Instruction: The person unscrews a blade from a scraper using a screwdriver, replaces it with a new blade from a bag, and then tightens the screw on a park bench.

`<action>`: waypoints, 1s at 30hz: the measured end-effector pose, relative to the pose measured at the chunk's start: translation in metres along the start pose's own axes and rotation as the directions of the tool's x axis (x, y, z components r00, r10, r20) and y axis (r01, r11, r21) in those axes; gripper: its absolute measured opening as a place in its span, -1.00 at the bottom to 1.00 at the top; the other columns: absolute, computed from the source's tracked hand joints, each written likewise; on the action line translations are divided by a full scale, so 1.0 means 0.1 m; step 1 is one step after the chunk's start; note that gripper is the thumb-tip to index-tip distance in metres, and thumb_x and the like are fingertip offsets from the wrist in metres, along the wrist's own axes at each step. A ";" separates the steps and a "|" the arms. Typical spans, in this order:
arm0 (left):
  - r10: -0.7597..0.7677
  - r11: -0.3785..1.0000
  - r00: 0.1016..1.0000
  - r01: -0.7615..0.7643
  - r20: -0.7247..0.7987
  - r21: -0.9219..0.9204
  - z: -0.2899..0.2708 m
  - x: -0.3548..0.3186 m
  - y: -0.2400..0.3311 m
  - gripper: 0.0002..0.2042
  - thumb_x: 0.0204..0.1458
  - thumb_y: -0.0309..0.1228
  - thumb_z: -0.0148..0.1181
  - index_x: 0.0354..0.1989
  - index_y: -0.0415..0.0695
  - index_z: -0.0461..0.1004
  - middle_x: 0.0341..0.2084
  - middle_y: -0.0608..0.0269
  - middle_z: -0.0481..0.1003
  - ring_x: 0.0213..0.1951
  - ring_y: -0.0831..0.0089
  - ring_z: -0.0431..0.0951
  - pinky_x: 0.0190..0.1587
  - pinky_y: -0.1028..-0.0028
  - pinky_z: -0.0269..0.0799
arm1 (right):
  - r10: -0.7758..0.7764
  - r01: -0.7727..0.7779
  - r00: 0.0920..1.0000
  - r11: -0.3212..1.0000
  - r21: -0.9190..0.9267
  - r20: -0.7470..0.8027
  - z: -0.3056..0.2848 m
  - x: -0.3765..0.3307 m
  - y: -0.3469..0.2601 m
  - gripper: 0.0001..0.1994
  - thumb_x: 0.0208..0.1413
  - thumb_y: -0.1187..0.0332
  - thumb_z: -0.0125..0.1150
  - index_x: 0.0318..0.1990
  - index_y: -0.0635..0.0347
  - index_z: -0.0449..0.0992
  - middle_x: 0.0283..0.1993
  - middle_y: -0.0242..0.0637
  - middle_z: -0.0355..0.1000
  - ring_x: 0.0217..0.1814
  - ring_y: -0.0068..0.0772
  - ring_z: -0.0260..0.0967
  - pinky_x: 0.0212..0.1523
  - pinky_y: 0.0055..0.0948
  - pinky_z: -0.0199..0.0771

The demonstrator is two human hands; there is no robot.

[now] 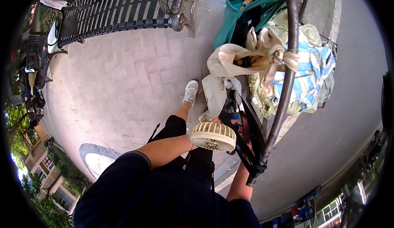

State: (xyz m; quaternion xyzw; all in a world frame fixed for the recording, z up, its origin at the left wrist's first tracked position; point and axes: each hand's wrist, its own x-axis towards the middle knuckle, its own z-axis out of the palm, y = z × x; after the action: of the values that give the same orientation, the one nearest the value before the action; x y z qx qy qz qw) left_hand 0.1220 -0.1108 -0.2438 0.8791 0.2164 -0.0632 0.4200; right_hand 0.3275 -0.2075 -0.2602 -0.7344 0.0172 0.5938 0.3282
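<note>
A cream round handheld fan [212,137] with a slatted grille is in front of my body. My left hand [216,121] is closed on it, and only some fingertips show above its rim. My right forearm [240,183] reaches up beside the lower end of a curved brown metal bar [283,109]. The black straps [251,146] of a bag hang from that bar and cover my right hand, so its fingers are hidden. Beneath the straps is a patterned red and dark bag [234,115]. A cream cloth bag [276,57] is knotted round the bar higher up.
A green bag [236,18] hangs at the bar's upper end. Blue-and-white checked cloth [308,72] covers a pile behind the bar. A black slatted bench [119,10] stands at the far left on brick paving [119,76]. Grey road [349,104] runs along the right.
</note>
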 end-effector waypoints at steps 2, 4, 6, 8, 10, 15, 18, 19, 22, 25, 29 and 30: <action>-0.017 1.000 1.000 0.017 0.000 -0.021 -0.06 0.01 0.03 -0.58 0.06 -0.20 0.02 0.08 -0.10 0.35 0.03 0.09 0.31 0.13 0.18 0.27 0.09 0.24 0.25 | -0.084 0.084 0.995 0.996 0.004 -0.063 -0.06 -0.19 0.08 -0.54 0.14 0.10 0.13 0.10 0.18 0.44 0.01 -0.20 0.48 0.01 -0.33 0.44 0.03 -0.38 0.40; -0.030 0.999 0.999 0.030 0.012 -0.024 -0.14 0.04 0.04 -0.57 0.08 -0.18 0.00 0.10 -0.10 0.34 0.08 0.08 0.30 0.18 0.18 0.26 0.12 0.24 0.24 | -0.185 0.188 0.974 0.982 0.010 -0.134 -0.11 -0.30 0.23 -0.57 0.13 0.15 0.17 0.09 0.18 0.45 0.01 -0.20 0.48 0.02 -0.32 0.43 0.04 -0.37 0.41; -0.049 0.999 0.998 0.050 0.035 -0.021 -0.22 0.05 0.04 -0.55 0.10 -0.15 -0.03 0.13 -0.09 0.32 0.13 0.08 0.30 0.23 0.18 0.24 0.15 0.24 0.23 | -0.296 0.306 0.931 0.952 0.015 -0.213 -0.11 -0.37 0.43 -0.59 0.11 0.21 0.20 0.08 0.19 0.45 0.01 -0.20 0.48 0.03 -0.31 0.43 0.04 -0.36 0.41; -0.029 0.999 0.999 0.030 0.045 -0.014 -0.32 0.03 0.02 -0.53 0.12 -0.13 -0.06 0.16 -0.09 0.31 0.17 0.07 0.30 0.27 0.17 0.23 0.19 0.23 0.22 | -0.410 0.431 0.865 0.902 0.008 -0.290 -0.08 -0.41 0.62 -0.60 0.10 0.26 0.24 0.07 0.19 0.45 0.00 -0.20 0.47 0.04 -0.30 0.43 0.05 -0.35 0.42; 0.128 0.992 0.992 -0.128 0.006 -0.012 -0.35 -0.04 -0.12 -0.52 0.11 -0.12 -0.03 0.17 -0.09 0.30 0.19 0.05 0.26 0.27 0.16 0.22 0.21 0.22 0.20 | -0.484 0.518 0.811 0.855 0.020 -0.328 -0.05 -0.43 0.76 -0.61 0.08 0.31 0.27 0.07 0.19 0.45 0.00 -0.20 0.47 0.05 -0.29 0.43 0.06 -0.34 0.42; 0.008 0.987 0.995 0.009 0.102 -0.160 -1.45 0.02 -0.31 -0.48 -0.08 -0.38 0.29 0.11 -0.15 0.33 0.12 0.04 0.30 0.17 0.09 0.30 0.17 0.22 0.26 | -0.141 0.294 0.926 0.854 0.430 -0.351 -0.01 -0.77 0.98 -0.65 0.16 0.34 0.21 0.09 0.17 0.40 -0.03 -0.16 0.47 0.00 -0.25 0.46 -0.14 -0.30 0.55; -0.132 0.970 0.991 0.127 -0.009 -0.207 -2.19 0.33 -0.66 -0.50 -0.03 -0.41 0.25 0.13 -0.15 0.29 0.10 0.02 0.30 0.14 0.04 0.31 0.19 0.20 0.24 | 0.283 -0.173 0.940 0.876 0.451 -0.189 0.20 -1.09 0.60 -0.69 0.25 0.30 0.07 0.09 0.20 0.36 -0.14 -0.16 0.50 -0.16 -0.32 0.52 -0.34 -0.38 0.56; -0.100 0.976 0.993 0.087 -0.057 -0.198 -2.45 0.53 -0.75 -0.46 -0.03 -0.40 0.25 0.17 -0.16 0.26 0.13 0.02 0.28 0.16 0.04 0.28 0.21 0.21 0.23 | 0.294 -0.222 0.945 0.897 0.382 -0.141 0.34 -1.15 0.52 -0.71 0.25 0.28 0.08 0.05 0.20 0.39 -0.18 -0.18 0.51 -0.22 -0.35 0.52 -0.39 -0.42 0.53; 0.018 0.982 0.980 -0.055 -0.197 -0.182 -3.13 1.33 -0.87 -0.31 -0.06 -0.37 0.27 0.27 -0.19 0.12 0.21 0.00 0.20 0.25 0.01 0.19 0.28 0.23 0.15 | 0.330 -0.316 0.942 0.933 0.174 -0.059 0.75 -1.14 0.22 -0.72 0.23 0.25 0.09 -0.03 0.23 0.44 -0.29 -0.23 0.53 -0.37 -0.41 0.52 -0.49 -0.48 0.48; 0.158 0.941 0.966 -0.210 -0.207 -0.265 -3.41 2.19 -0.89 -0.21 -0.08 -0.35 0.29 0.34 -0.17 0.03 0.29 0.00 0.13 0.33 0.03 0.08 0.35 0.23 0.03 | 0.153 -0.134 0.981 0.979 0.153 -0.121 1.37 -0.89 -0.09 -0.76 0.22 0.31 0.11 -0.04 0.24 0.46 -0.30 -0.26 0.54 -0.37 -0.46 0.52 -0.46 -0.54 0.44; 0.202 0.975 0.979 -0.197 0.035 -0.103 -3.45 2.72 -1.04 -0.37 -0.08 -0.32 0.30 0.21 -0.10 0.22 0.14 0.06 0.29 0.22 0.12 0.23 0.27 0.18 0.07 | -0.319 0.352 0.897 0.934 0.058 -0.305 1.87 -0.35 -1.34 -0.78 0.23 0.41 0.10 -0.03 0.30 0.45 -0.25 -0.31 0.52 -0.26 -0.56 0.46 -0.26 -0.59 0.42; 0.202 0.977 0.976 -0.195 0.080 -0.085 -3.51 2.77 -1.08 -0.44 -0.08 -0.31 0.30 0.14 -0.09 0.28 0.08 0.11 0.33 0.17 0.15 0.28 0.24 0.18 0.10 | -0.418 0.456 0.826 0.890 0.012 -0.378 1.88 -0.27 -1.79 -0.79 0.23 0.44 0.09 -0.03 0.31 0.45 -0.20 -0.28 0.51 -0.20 -0.55 0.45 -0.18 -0.58 0.41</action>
State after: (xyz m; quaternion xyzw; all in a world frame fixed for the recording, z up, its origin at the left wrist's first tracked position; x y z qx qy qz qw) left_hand 0.2992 0.3082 -0.1772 0.8758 0.1112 -0.0512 0.4669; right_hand 0.2317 0.0175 -0.1689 -0.7983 -0.0605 0.3544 0.4832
